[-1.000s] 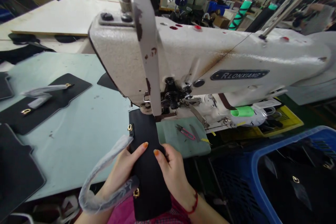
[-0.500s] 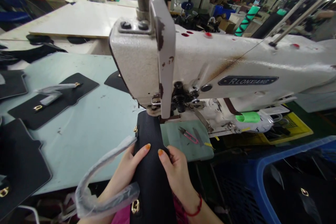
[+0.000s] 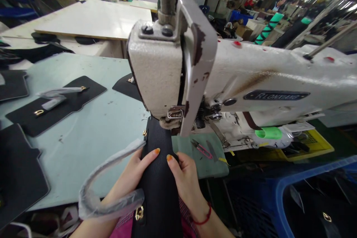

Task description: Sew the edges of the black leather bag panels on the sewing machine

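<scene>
A black leather bag panel [image 3: 158, 182] runs from my lap up under the head of the white sewing machine [image 3: 161, 67]. My left hand [image 3: 143, 163] grips its left edge, thumb on top and fingers underneath. On the right edge, my right hand [image 3: 182, 171] pinches the panel the same way, wearing a red bracelet. A plastic-wrapped handle [image 3: 92, 186] loops out to the left of the panel, attached near two gold buckles [image 3: 139, 212]. The panel's far end and the needle are hidden behind the machine head.
More black panels [image 3: 58, 104] lie on the pale green table [image 3: 92, 137] at left. Pink-handled thread snips [image 3: 202, 149] rest right of the panel. A blue basket [image 3: 281, 186] holding black pieces stands at lower right, below a yellow tray [image 3: 318, 145].
The camera view has shifted, so the machine head appears larger and further right. Both hands keep their hold on the panel, whose lower end now sits slightly further left.
</scene>
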A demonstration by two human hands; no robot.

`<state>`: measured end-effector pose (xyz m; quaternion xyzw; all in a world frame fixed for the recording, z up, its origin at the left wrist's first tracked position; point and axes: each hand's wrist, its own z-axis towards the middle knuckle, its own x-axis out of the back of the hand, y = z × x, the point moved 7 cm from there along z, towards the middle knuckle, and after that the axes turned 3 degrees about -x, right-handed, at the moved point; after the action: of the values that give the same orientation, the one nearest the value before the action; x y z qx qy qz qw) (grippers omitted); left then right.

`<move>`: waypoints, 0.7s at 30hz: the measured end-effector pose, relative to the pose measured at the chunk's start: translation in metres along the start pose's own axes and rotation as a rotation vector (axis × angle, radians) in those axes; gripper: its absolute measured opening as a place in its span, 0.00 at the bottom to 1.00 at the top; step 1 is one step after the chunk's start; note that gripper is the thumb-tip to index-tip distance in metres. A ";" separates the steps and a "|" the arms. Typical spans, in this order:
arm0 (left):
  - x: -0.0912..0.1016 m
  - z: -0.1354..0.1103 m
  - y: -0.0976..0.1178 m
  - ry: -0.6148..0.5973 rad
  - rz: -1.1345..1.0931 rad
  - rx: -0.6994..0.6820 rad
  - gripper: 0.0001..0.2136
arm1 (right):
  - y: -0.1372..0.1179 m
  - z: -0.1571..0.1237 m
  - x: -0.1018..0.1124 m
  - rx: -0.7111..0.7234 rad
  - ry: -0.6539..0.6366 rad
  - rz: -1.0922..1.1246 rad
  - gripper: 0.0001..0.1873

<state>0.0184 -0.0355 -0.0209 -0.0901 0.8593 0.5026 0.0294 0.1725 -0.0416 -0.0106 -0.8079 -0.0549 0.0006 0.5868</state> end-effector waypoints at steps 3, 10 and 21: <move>0.000 0.006 0.003 -0.024 -0.001 -0.020 0.25 | -0.003 0.006 -0.001 0.000 -0.003 0.017 0.22; 0.001 0.019 0.014 -0.025 0.044 -0.036 0.23 | -0.012 0.022 -0.003 0.027 -0.020 0.023 0.22; 0.005 0.046 0.022 -0.076 0.111 -0.080 0.23 | -0.017 0.046 -0.007 0.007 -0.037 0.126 0.20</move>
<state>0.0073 0.0138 -0.0256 -0.0243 0.8405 0.5404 0.0305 0.1614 0.0066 -0.0092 -0.8076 -0.0149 0.0527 0.5872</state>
